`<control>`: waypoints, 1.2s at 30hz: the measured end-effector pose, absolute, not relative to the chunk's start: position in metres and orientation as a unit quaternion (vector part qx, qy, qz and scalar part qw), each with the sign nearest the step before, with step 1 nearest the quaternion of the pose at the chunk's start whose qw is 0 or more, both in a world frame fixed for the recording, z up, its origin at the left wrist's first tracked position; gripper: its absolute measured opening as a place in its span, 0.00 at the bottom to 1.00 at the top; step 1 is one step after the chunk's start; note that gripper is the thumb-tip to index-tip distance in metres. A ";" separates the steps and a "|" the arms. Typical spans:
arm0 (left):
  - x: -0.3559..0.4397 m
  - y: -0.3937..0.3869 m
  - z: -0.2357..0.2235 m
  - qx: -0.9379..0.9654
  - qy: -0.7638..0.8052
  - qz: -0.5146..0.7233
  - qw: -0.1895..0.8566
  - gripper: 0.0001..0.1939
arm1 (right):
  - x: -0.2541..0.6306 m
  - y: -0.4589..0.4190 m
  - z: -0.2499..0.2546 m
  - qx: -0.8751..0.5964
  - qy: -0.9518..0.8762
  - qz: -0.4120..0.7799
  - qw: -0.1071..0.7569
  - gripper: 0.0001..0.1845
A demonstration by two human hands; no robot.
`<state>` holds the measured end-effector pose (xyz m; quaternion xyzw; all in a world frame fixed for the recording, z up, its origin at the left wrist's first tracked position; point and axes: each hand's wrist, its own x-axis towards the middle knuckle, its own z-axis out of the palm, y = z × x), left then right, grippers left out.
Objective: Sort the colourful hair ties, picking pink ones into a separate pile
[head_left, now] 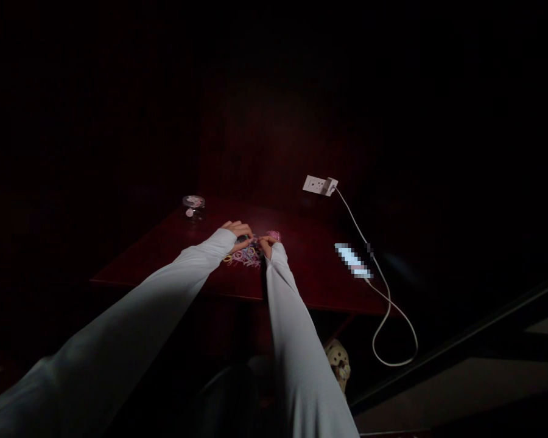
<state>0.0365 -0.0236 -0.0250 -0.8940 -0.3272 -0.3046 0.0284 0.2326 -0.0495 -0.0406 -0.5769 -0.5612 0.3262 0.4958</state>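
Both my arms in pale long sleeves reach out to a dark red table (310, 274). My left hand (238, 230) has its fingers curled over a pile of small coloured rubber bands (245, 255), pink, yellow and purple, lying between the two hands. My right hand (268, 243) is pinched closed at the pile's right edge; what it holds is too small to name. A small pink thing (274, 235) lies just beyond the right hand.
A small clear jar (193, 205) with pink bits stands at the table's far left. A lit phone (352, 260) lies on the right, its white cable (383, 292) running to a wall socket (319, 185). The room around is dark.
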 end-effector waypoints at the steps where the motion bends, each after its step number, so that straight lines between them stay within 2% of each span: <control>1: 0.036 -0.025 -0.024 -0.896 -0.321 -0.306 0.030 0.12 | 0.233 -0.050 -0.040 -0.581 -0.559 0.323 0.496 0.09; 10: 0.036 -0.021 -0.026 -0.893 -0.331 -0.304 0.032 0.20 | 0.228 -0.057 -0.036 -0.566 -0.562 0.333 0.504 0.09; 26: 0.039 -0.018 -0.028 -0.891 -0.336 -0.306 0.019 0.12 | 0.231 -0.049 -0.044 -0.562 -0.564 0.338 0.502 0.17; 36: 0.035 -0.023 -0.025 -0.893 -0.318 -0.317 0.027 0.15 | 0.232 -0.045 -0.047 -0.544 -0.569 0.340 0.515 0.14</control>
